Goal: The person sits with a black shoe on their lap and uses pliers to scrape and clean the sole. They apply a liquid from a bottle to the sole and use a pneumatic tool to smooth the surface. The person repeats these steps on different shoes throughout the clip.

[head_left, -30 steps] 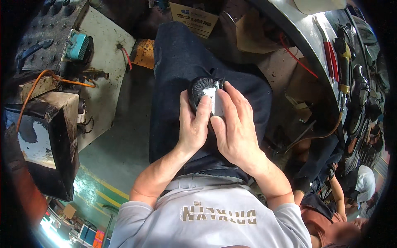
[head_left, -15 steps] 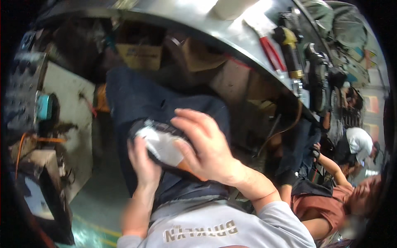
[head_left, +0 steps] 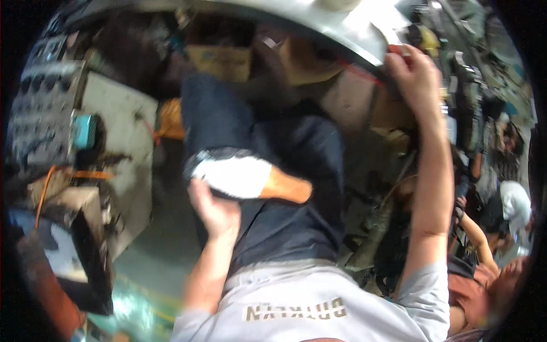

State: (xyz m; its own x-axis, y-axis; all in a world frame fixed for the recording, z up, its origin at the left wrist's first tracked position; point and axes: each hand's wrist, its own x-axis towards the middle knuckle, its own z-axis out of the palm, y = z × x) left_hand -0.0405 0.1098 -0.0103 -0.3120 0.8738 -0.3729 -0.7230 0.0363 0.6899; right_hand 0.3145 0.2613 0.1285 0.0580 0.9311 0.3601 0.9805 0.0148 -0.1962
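Note:
Across my thighs rests a shoe, underside up, with a white front part, an orange heel part and a black edge around the toe. My left hand grips it by the near side of the toe end, thumb on the white surface and fingers hidden beneath. Stretched far out to the metal bench, my right hand closes around the red handles of pliers near the bench edge. The pliers' jaws are blurred in the glare.
The metal bench curves across the far side, with other hand tools on its right. Cardboard boxes sit beneath it. A panel with knobs stands at left. A co-worker in a rust-coloured shirt sits close at right.
My right hand has left the shoe and moved up and right to the pliers on the bench. The left hand keeps hold of the shoe, now more fully visible. The view has shifted.

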